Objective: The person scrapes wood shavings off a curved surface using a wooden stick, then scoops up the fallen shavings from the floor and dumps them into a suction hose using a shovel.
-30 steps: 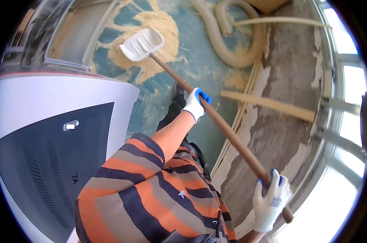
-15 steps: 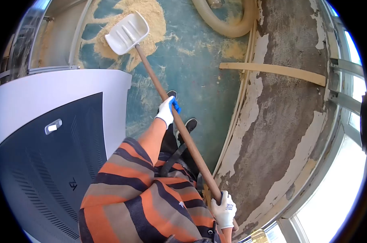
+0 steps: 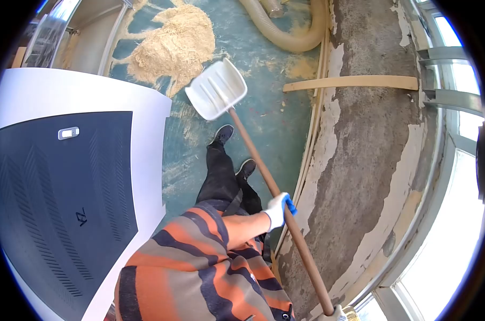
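I hold a shovel with a white scoop (image 3: 217,90) and a long wooden handle (image 3: 253,152). My left hand (image 3: 279,210), in a white glove with blue on the fingers, is wrapped round the lower part of the handle. At the bottom edge, my gloved right hand (image 3: 333,315) is at the handle's end, partly cut off by the frame. The ribbed scoop is just right of and below a heap of pale sawdust (image 3: 173,48) on the green floor (image 3: 191,144). No sawdust load shows on it.
A white and dark machine panel (image 3: 93,176) stands at left. A ribbed hose (image 3: 285,40) curves across the top. At right, a thin wooden strip (image 3: 355,82) lies across the worn wall ledge (image 3: 355,176), beside windows. My shoes (image 3: 224,134) are near the scoop.
The shovel has moved right and down, so its scoop is off the sawdust heap. Both my hands have shifted right and down with the handle.
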Motion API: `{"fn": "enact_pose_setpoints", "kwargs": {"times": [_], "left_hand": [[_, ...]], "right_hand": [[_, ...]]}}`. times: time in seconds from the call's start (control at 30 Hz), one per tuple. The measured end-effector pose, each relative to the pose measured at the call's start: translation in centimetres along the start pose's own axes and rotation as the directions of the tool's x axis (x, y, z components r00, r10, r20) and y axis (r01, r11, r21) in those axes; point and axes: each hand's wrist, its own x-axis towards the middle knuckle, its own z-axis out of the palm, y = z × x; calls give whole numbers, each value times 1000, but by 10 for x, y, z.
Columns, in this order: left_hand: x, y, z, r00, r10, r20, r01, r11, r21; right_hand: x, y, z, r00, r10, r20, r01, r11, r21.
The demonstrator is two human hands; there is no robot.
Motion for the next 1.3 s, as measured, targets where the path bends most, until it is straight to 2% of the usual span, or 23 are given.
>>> {"fn": "enact_pose_setpoints", "kwargs": {"times": [0.03, 0.07, 0.17, 0.2, 0.3, 0.33, 0.37, 0.4, 0.43, 0.47, 0.5, 0.6, 0.63, 0.7, 0.77, 0.83, 0.87, 0.9, 0.97, 1.13, 1.17, 1.23, 1.3], "left_hand": [[9, -14, 3, 998, -53, 41, 54, 998, -38], [10, -23, 8, 997, -65, 47, 67, 996, -61], [8, -29, 26, 991, -133, 7, 133, 984, -123], [7, -24, 29, 991, -135, 23, 137, 980, -143], [-3, 41, 41, 1000, -1, 0, 1, 994, -111], [9, 82, 41, 998, 68, -1, -68, 997, -42], [26, 138, 36, 976, 212, 49, -215, 975, 52], [-4, 220, 49, 927, 375, -19, -364, 911, 194], [48, 296, 28, 927, 375, 18, -372, 911, 178], [51, 371, 21, 898, 418, 134, -439, 865, 242], [56, 420, 26, 901, 434, -14, -431, 897, 96], [79, 497, 39, 861, 486, -147, -478, 874, 87], [90, 515, 36, 905, 421, -63, -422, 907, 4], [82, 546, 48, 920, 389, -56, -391, 920, -25], [76, 569, 50, 948, 317, -13, -317, 945, -76], [63, 581, 63, 969, 241, -55, -246, 964, -102], [61, 586, 66, 977, 215, 3, -213, 970, -114], [60, 588, 67, 986, 165, -19, -166, 979, -122], [47, 593, 80, 983, 155, -103, -164, 983, -86], [40, 592, 111, 977, 183, -106, -193, 977, -94], [43, 588, 115, 982, 151, -112, -165, 978, -130], [34, 577, 132, 973, 200, -116, -211, 973, -92], [27, 566, 147, 975, 181, -129, -195, 975, -104]], "right_hand": [[3, 1, -18, 1000, 4, 14, -4, 999, 33], [9, 23, -14, 996, -71, -59, 66, 995, -70], [30, 32, -45, 994, 31, 107, -29, 999, -18], [35, 27, -54, 990, 13, 137, -21, 998, 56], [53, -16, -72, 981, -62, 186, 55, 997, 45], [66, -66, -91, 954, -82, 288, 57, 994, 92], [71, -133, -97, 976, -109, 190, 96, 992, 77], [85, -189, -84, 967, -233, 104, 215, 963, 164], [105, -243, -76, 925, -328, 189, 265, 917, 297], [116, -303, -77, 922, -367, 126, 336, 918, 210], [134, -336, -62, 887, -457, 62, 432, 871, 236], [173, -408, -59, 884, -463, 62, 430, 859, 278], [182, -417, -58, 874, -485, 33, 461, 849, 259], [187, -443, -81, 896, -442, 36, 429, 884, 184], [182, -451, -112, 914, -400, 69, 373, 894, 247], [173, -448, -138, 944, -315, 104, 296, 941, 165], [168, -449, -154, 956, -269, 115, 255, 959, 123], [166, -450, -158, 966, -232, 118, 223, 971, 84], [170, -460, -167, 975, -180, 132, 181, 984, 10], [188, -454, -183, 971, -233, -56, 228, 971, -75], [195, -447, -187, 976, -216, -16, 214, 974, -66], [205, -435, -199, 977, -214, -9, 212, 974, -85], [214, -421, -205, 978, -209, -26, 207, 976, -73]]}}
